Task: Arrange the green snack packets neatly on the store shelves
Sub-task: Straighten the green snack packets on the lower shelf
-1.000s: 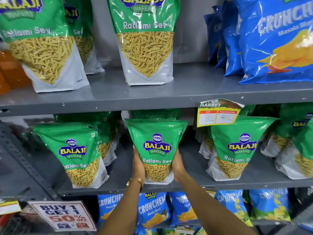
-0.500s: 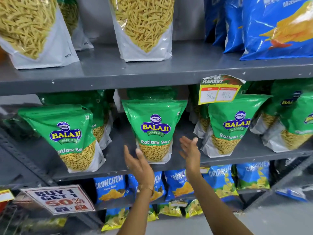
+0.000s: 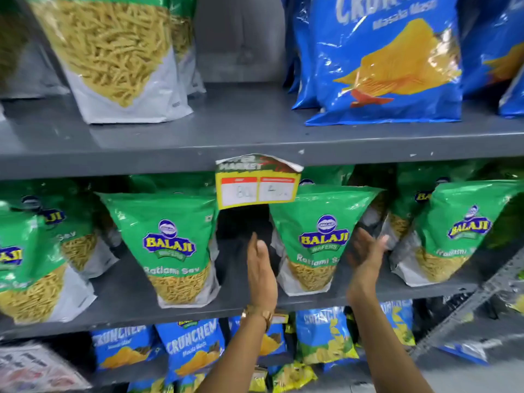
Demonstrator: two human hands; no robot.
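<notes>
On the middle shelf [image 3: 122, 304], left to right: a straightened green packet [image 3: 170, 245], then my left hand [image 3: 262, 270], open and empty, beside the leaning target packet [image 3: 317, 239], with my right hand [image 3: 365, 253] open, empty, near its other edge. I judge a lopsided squeeze could tip it into the neighbouring packet [image 3: 453, 236].

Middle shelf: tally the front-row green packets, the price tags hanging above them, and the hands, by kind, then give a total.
Front-row green packets: 4 (dark far-right edge not counted, cannot tell)
Price tag: 1
Hands: 2, left hand and right hand, both empty
Total: 7
</notes>
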